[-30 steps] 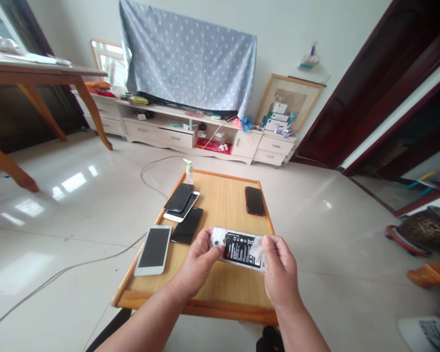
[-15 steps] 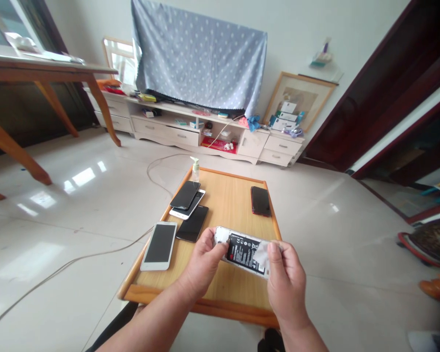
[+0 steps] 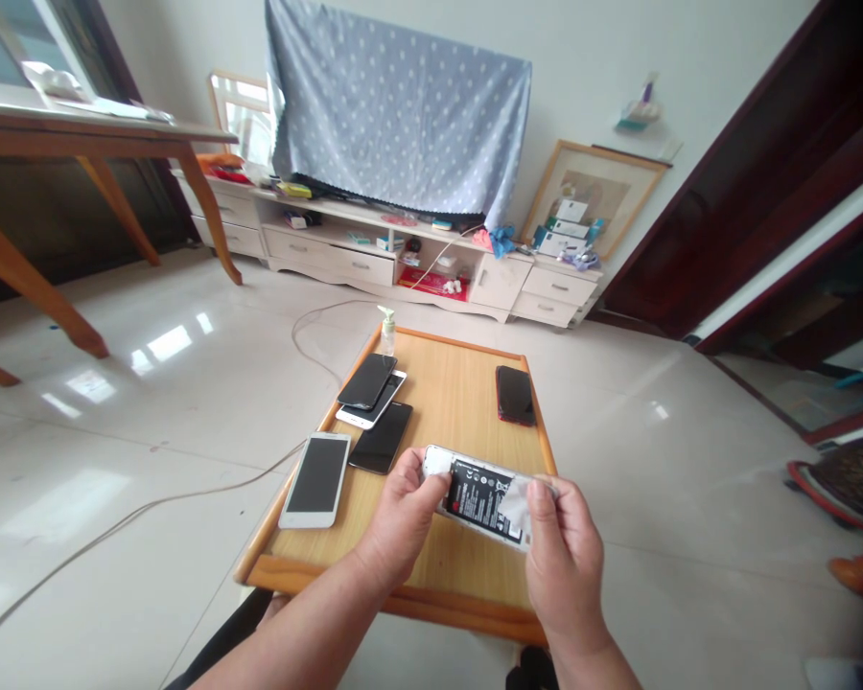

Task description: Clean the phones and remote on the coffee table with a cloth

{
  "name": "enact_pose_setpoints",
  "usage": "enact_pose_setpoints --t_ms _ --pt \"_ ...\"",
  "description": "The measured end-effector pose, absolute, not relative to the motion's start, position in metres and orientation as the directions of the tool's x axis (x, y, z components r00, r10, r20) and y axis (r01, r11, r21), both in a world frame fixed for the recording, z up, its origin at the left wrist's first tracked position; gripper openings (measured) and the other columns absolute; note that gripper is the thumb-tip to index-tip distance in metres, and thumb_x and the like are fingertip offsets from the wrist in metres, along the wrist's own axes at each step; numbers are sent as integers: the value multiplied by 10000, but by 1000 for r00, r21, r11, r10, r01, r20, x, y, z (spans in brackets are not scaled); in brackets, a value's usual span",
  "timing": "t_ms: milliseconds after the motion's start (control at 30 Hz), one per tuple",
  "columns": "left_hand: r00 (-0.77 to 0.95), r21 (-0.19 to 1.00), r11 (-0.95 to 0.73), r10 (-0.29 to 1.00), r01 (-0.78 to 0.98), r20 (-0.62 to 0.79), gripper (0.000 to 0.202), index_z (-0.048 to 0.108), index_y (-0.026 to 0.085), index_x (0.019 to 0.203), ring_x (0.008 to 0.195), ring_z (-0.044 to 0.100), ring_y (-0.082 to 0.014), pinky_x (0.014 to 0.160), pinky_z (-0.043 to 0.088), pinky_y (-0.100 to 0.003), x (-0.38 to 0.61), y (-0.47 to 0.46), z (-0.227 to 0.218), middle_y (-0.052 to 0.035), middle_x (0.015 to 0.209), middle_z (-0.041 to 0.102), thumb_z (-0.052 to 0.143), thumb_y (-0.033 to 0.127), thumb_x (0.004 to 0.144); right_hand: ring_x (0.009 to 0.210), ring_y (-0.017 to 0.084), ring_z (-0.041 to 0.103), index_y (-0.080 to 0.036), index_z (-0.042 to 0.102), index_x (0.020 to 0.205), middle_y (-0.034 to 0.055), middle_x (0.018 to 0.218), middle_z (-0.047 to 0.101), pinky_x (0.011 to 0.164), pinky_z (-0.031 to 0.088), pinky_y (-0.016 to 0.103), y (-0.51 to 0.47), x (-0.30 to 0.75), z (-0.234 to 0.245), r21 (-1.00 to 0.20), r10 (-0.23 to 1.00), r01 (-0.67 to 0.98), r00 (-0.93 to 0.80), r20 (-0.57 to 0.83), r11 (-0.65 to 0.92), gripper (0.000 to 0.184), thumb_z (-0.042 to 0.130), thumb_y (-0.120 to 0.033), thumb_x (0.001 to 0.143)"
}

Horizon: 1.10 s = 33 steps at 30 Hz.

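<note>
Above the near part of the wooden table (image 3: 467, 383), a phone (image 3: 477, 494) with its back off and its black battery showing is held between both hands. My left hand (image 3: 408, 503) grips its left end, thumb on top. My right hand (image 3: 562, 527) grips the right end and pinches a white wipe (image 3: 518, 500), which lies over part of the battery. To the left of the hands lie a white phone (image 3: 314, 481) and a black phone (image 3: 381, 438). Farther back a dark phone (image 3: 366, 381) rests partly on another white phone (image 3: 395, 388).
A pump bottle (image 3: 387, 335) stands at the table's far left corner. Near the right edge lies a dark phone with a red rim (image 3: 515, 395). A cable (image 3: 165, 498) crosses the floor on the left. Beyond is a low white cabinet (image 3: 331, 259).
The view has shifted slightly, so everything sits a little farther right. Both hands keep their hold on the phone; the left thumb has moved only slightly.
</note>
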<state>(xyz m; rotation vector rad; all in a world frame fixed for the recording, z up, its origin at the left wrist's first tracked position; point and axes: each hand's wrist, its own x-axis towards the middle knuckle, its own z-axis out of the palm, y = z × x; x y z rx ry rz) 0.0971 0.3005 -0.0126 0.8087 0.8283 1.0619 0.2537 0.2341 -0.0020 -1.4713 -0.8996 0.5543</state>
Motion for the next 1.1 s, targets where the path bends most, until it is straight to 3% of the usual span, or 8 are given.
enact_pose_setpoints --t_ms 433,667,867,1100 --pt "258 919 225 955 -324 -143 217 566 216 977 844 591 -152 803 497 -278 96 301 -9 7 950 644 677 365 864 688 186 613 -201 654 963 45 808 697 633 510 300 237 254 -10 -984 775 169 613 151 58 393 619 -591 927" --pt "210 990 93 975 -107 -69 238 587 212 934 789 568 -160 713 454 -264 92 305 -19 8 837 616 639 440 893 793 220 645 -200 641 1006 70 893 702 709 543 337 231 252 5 -971 815 239 560 149 13 371 603 -564 948" --pt "151 998 9 988 61 -19 246 602 210 880 718 522 -151 620 378 -250 89 306 -22 16 763 591 640 453 883 767 210 636 -203 644 990 61 872 699 699 535 331 230 252 8 -962 821 273 549 159 4 364 600 -562 950" --pt "121 999 12 993 39 -16 284 572 220 829 713 502 -143 642 394 -246 93 305 -24 32 746 557 634 488 897 684 190 611 -191 663 954 55 802 694 624 513 297 238 253 -9 -983 782 175 604 154 59 405 618 -592 926"
